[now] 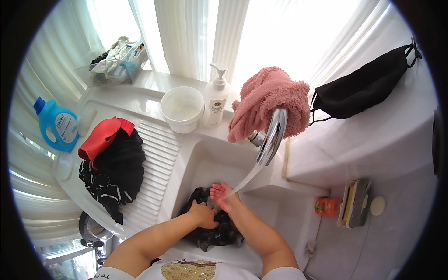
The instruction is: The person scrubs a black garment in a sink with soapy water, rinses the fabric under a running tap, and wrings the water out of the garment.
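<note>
A wet black garment (pixel 212 237) lies bunched in the white sink basin (pixel 203 161), with some suds on it. My left hand (pixel 204 215) presses down into the garment, its fingers closed on the cloth and partly hidden by it. Just to the right and slightly farther, my right hand (pixel 225 198) is turned palm up with its fingers stretched out, holding nothing. Water (pixel 243 181) runs from the chrome faucet (pixel 273 140) onto this hand. A pink towel (pixel 270 102) is draped over the faucet's upper part.
On the ribbed washboard (pixel 156 154) at left lie a red cap-like item (pixel 100 140) and black clothing (pixel 123 163). Beyond stand a blue detergent bottle (pixel 60 123), a white tub (pixel 182 112) and a pump bottle (pixel 216 100). A black mask (pixel 361 86) hangs right, above an orange container (pixel 326 206).
</note>
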Available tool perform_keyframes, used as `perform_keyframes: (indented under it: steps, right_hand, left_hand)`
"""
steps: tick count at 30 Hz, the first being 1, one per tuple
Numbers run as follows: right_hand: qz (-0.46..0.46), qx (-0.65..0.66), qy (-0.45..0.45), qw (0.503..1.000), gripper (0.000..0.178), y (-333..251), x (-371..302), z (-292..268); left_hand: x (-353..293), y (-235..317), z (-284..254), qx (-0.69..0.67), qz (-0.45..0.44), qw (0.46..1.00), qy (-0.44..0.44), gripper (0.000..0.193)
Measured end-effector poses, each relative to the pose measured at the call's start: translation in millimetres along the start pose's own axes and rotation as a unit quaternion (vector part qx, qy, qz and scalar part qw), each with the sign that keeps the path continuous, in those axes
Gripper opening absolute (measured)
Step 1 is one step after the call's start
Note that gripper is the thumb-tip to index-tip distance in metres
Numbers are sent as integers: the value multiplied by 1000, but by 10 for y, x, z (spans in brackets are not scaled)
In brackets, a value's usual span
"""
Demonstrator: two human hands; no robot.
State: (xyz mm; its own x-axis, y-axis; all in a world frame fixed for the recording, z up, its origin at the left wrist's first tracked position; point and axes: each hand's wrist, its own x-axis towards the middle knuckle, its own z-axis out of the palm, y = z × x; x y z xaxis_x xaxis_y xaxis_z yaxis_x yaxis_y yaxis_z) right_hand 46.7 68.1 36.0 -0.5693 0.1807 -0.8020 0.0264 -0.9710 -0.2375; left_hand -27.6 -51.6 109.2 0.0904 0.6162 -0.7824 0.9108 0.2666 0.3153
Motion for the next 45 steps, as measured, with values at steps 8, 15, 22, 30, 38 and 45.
perform_keyframes:
  steps: [8, 15, 22, 30, 38, 45]
  right_hand:
    - [-174, 65, -22, 982, 27, -78, 360, 530]
    - [-396, -859, 31, 323, 48, -1, 542, -388]
    - [-369, -831, 165, 381, 46, 73, 362, -630]
    - [-418, -822, 110, 372, 46, -42, 321, -406]
    - [-393, -812, 91, 421, 43, 56, 197, -639]
    - [-364, -773, -7, 520, 46, 462, -41, -1306]
  left_hand:
    - [159, -165, 31, -128, -22, 979, 160, 69]
    - [758, -568, -167, -265, -139, 912, 280, 78]
    - [1112, -358, 10, -33, -51, 981, 186, 76]
    - [1170, -447, 113, -29, -44, 967, 251, 70]
    - [1211, -496, 3, -140, 66, 987, -35, 59]
    - [733, -181, -33, -44, 70, 996, -18, 57]
